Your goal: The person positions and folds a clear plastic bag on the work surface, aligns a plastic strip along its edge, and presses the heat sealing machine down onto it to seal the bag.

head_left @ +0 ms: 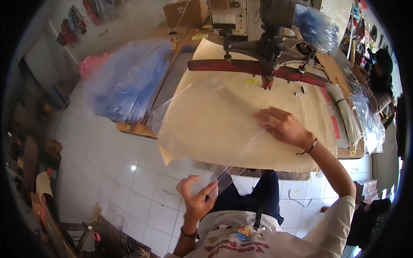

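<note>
A clear plastic sheet (202, 116) stretches slantwise over tan paper (297, 142) on the worktable, its near corner hanging past the front edge. My right hand (282, 125), fingers bent together, pinches the sheet's right edge above the paper. Lower down, my left hand (198, 198) has hold of the hanging corner by the fingertips, with one finger curled apart from it. Over the paper stands a press head with a long red and dark metal bar (232, 66), beyond both hands.
Bluish plastic sheets (129, 81) lie piled at the table's left. Another plastic bundle (316, 28) sits behind the press. A cardboard box (185, 13) and a control box (228, 17) stand at the back. Another person (380, 81) is at the right, near more plastic (368, 116).
</note>
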`<state>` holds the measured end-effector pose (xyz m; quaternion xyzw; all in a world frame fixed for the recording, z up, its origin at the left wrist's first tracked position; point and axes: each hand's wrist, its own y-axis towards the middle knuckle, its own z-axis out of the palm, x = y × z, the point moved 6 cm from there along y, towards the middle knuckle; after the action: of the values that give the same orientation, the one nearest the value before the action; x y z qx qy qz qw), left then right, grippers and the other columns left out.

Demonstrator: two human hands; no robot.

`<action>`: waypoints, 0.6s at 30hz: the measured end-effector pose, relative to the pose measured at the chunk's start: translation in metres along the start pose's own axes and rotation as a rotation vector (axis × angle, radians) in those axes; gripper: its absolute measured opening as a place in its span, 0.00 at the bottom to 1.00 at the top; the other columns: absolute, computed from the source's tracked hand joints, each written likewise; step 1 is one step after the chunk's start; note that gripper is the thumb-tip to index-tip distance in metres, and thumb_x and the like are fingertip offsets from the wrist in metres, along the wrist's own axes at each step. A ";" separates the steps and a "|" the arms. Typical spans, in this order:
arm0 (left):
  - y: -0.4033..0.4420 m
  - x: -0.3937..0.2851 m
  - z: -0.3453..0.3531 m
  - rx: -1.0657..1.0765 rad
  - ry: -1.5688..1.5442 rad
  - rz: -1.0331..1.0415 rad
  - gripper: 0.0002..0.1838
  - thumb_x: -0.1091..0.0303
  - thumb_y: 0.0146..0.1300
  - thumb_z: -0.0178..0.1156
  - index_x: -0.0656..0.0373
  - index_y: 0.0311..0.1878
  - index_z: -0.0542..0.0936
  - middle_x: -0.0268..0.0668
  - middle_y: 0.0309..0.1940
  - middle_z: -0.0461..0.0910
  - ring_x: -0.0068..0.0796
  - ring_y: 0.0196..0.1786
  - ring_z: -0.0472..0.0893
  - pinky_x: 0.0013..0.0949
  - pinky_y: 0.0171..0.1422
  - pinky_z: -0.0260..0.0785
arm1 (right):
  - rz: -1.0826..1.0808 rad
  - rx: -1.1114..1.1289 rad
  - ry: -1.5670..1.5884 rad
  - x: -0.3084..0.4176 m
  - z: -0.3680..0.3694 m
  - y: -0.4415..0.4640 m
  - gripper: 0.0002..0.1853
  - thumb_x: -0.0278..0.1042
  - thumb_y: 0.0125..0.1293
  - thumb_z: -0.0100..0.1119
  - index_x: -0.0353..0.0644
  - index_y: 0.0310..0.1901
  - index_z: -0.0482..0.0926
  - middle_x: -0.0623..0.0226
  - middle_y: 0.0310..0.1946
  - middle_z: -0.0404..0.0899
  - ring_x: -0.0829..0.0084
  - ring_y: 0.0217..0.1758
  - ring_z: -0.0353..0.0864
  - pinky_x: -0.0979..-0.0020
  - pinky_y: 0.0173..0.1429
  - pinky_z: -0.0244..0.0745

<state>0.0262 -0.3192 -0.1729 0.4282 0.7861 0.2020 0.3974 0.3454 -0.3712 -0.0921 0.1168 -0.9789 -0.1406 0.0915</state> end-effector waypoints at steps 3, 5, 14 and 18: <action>-0.045 0.006 0.030 -0.297 -0.728 -0.427 0.53 0.36 0.59 0.67 0.57 0.79 0.59 0.52 0.70 0.62 0.49 0.71 0.64 0.51 0.71 0.59 | 0.112 0.140 0.192 -0.001 -0.008 -0.002 0.17 0.36 0.77 0.53 0.40 0.61 0.78 0.56 0.74 0.70 0.53 0.81 0.61 0.47 0.86 0.49; -0.046 0.006 0.051 -0.284 -1.305 -0.655 0.51 0.36 0.66 0.62 0.62 0.80 0.55 0.57 0.69 0.67 0.50 0.68 0.72 0.52 0.70 0.66 | 0.191 0.180 0.262 -0.009 -0.005 -0.003 0.19 0.40 0.77 0.54 0.41 0.63 0.80 0.50 0.75 0.66 0.51 0.83 0.55 0.48 0.86 0.46; 0.007 0.012 0.050 0.378 -1.395 -0.984 0.24 0.64 0.76 0.59 0.73 0.67 0.75 0.58 0.55 0.84 0.47 0.48 0.89 0.43 0.56 0.84 | 0.622 -0.087 0.220 -0.025 0.010 0.005 0.20 0.43 0.70 0.67 0.36 0.55 0.83 0.46 0.51 0.84 0.48 0.58 0.82 0.59 0.61 0.78; 0.020 0.010 0.047 0.303 -1.305 -0.922 0.29 0.70 0.74 0.61 0.72 0.74 0.67 0.61 0.60 0.80 0.48 0.52 0.88 0.48 0.61 0.82 | 0.714 0.021 0.318 -0.036 0.007 0.010 0.28 0.46 0.68 0.69 0.30 0.58 0.79 0.44 0.47 0.86 0.47 0.53 0.85 0.57 0.59 0.78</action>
<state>0.0712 -0.3007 -0.1928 0.1422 0.5123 -0.3807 0.7566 0.3765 -0.3506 -0.1014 -0.2101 -0.9329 -0.0698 0.2841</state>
